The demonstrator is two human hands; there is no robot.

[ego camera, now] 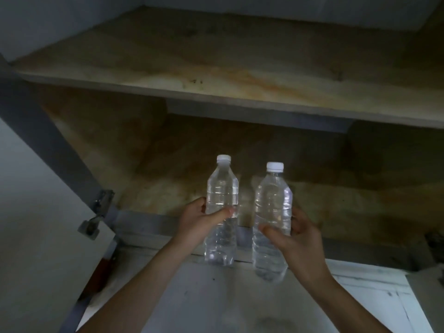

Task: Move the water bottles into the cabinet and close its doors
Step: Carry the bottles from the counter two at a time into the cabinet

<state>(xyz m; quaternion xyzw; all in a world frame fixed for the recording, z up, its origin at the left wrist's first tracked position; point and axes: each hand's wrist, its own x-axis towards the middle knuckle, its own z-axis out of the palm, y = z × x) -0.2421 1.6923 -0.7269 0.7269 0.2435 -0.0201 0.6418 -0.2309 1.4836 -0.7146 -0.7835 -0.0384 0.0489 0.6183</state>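
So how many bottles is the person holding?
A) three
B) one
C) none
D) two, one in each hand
D: the left hand grips the left bottle and the right hand grips the right bottle, both held upright in front of the open cabinet.

Open shelf ahead
Beyond left hand and right hand, the lower shelf lies open; upper shelf hangs well above the water bottles; door flanks the left hand.
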